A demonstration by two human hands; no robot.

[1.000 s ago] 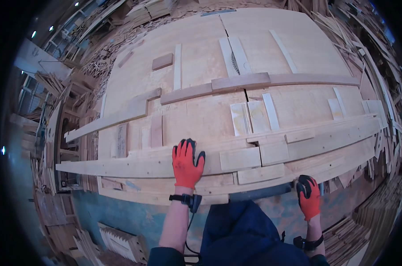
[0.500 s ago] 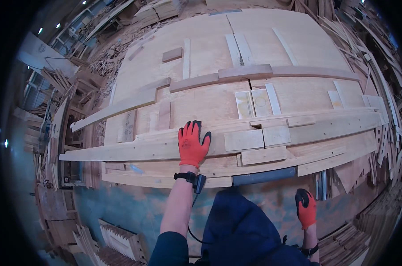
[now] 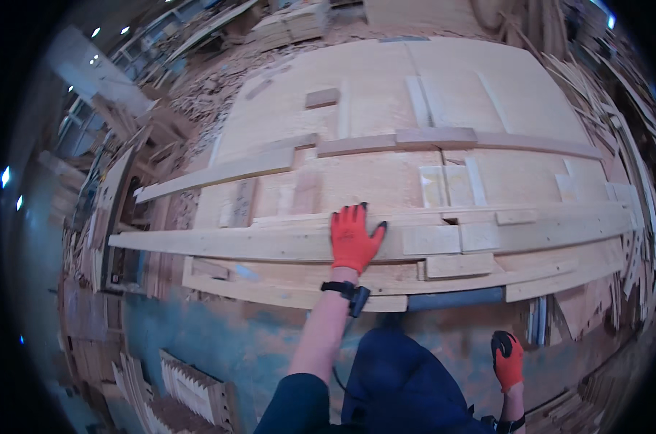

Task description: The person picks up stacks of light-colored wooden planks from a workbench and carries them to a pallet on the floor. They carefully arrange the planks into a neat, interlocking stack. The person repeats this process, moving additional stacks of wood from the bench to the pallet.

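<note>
My left hand [image 3: 354, 239], in a red work glove with black fingertips, lies flat with spread fingers on a long pale wooden plank [image 3: 270, 244]. To its right, short wooden blocks [image 3: 430, 240] sit along the same plank, and another block [image 3: 459, 265] rests just in front of them. Low on the right, away from the bench, hangs my right hand [image 3: 508, 362] in a matching glove. Its fingers are curled in; whatever they may hold is hidden. A dark grey padded bar [image 3: 455, 299] sits at the near edge, between the two hands.
Behind the plank is a broad plywood surface [image 3: 371, 173] with loose strips and a row of battens [image 3: 357, 145] across it. Stacked offcuts [image 3: 624, 145] crowd the right side. A wooden frame stand [image 3: 118, 217] is at the left; notched wood pieces [image 3: 194, 383] stand on the floor.
The whole view has shifted, so the bench and both hands appear farther right. My left hand stays flat on the plank; my right hand still hangs with curled fingers.
</note>
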